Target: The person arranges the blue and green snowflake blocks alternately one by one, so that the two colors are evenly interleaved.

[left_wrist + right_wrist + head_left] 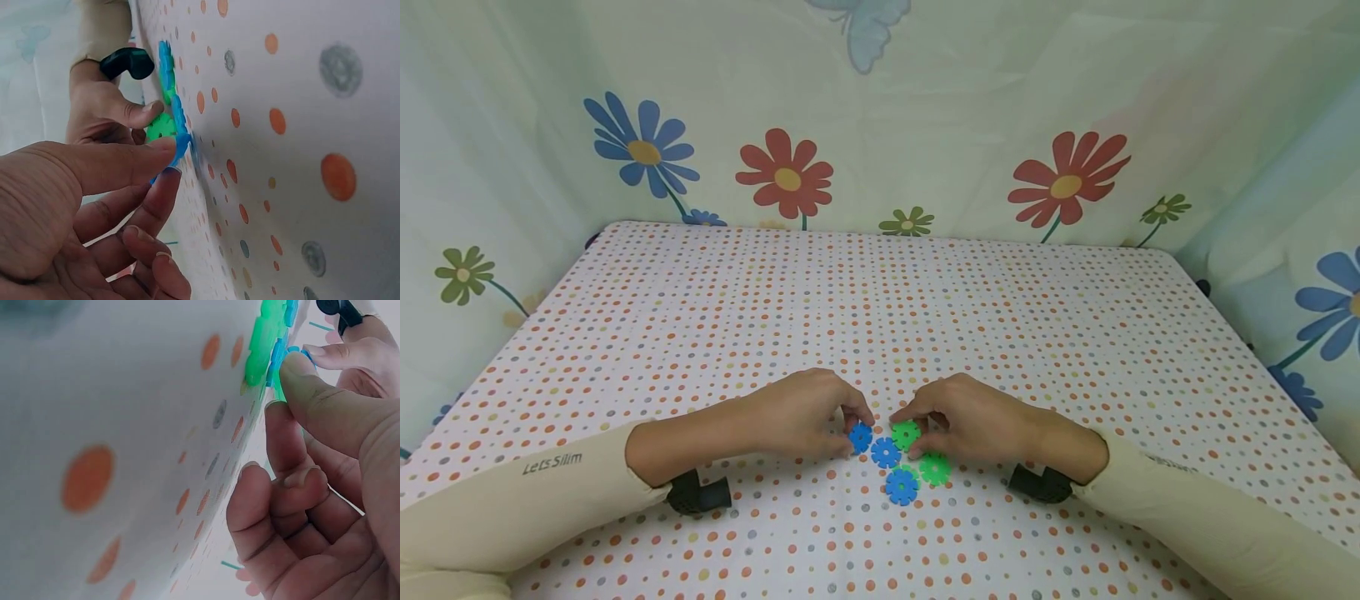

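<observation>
My left hand [811, 418] pinches a blue notched plastic disc [861, 438] between thumb and fingers, tilted up on its edge near the table. On the other side, my right hand [976, 423] holds a green notched disc [906, 434] by its rim with thumb and index finger. Another blue disc [886, 452] sits between the two hands, next to the green one. Closer to me, a blue disc [902, 487] overlaps a green piece largely hidden beneath it. Beside that, a second green disc [935, 470] lies just below the right thumb.
A white cloth with coloured dots covers the table [715, 308]. Behind it hangs a pale curtain [955, 100] printed with flowers, which also runs along both sides. Each wrist wears a black camera mount, such as the left one [698, 493].
</observation>
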Demonstrator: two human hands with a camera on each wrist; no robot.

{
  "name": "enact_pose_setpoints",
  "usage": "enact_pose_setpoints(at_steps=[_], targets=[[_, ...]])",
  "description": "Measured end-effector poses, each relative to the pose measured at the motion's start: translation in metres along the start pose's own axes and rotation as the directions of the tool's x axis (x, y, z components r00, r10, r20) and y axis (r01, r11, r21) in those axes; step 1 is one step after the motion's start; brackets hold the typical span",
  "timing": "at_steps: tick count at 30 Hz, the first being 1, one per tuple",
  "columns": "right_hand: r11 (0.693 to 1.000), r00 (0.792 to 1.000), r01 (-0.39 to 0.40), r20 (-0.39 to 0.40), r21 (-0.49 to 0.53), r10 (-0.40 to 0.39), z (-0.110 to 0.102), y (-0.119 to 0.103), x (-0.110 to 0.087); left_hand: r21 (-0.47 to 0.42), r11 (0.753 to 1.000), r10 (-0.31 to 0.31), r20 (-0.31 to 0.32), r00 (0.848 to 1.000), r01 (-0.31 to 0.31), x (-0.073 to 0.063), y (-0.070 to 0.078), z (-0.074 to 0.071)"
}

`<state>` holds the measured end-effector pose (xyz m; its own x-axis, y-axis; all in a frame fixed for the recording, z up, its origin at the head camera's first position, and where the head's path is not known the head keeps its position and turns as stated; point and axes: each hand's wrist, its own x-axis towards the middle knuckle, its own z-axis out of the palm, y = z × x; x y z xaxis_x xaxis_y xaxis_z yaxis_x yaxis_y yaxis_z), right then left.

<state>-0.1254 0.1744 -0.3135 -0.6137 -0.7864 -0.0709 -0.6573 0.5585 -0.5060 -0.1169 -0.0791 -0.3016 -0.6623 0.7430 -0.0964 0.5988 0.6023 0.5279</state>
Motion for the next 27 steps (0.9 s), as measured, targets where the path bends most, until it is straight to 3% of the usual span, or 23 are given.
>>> enact_pose_setpoints(at_steps=[13, 22, 27], targets=[[1.0, 1.0, 0.023, -0.002, -0.011, -0.023, -0.0005, 0.0001, 0.0002, 0.005, 1.0, -0.013, -0.002, 1.0, 0.013, -0.0001, -0.0006, 0.0014], [0.997, 0.999, 0.032, 0.031, 0.07, -0.035, -0.0011, 0.0014, -0.0013, -0.033, 0.999, -0.044, -0.006, 0.999, 0.044, 0.0007, -0.002, 0.0001], [0.99, 0.998, -0.022, 0.059, 0.141, 0.014, -0.0018, 0.0041, -0.0011, -0.062, 0.997, -0.051, -0.003, 0.999, 0.05, 0.0018, -0.0049, 0.0012]])
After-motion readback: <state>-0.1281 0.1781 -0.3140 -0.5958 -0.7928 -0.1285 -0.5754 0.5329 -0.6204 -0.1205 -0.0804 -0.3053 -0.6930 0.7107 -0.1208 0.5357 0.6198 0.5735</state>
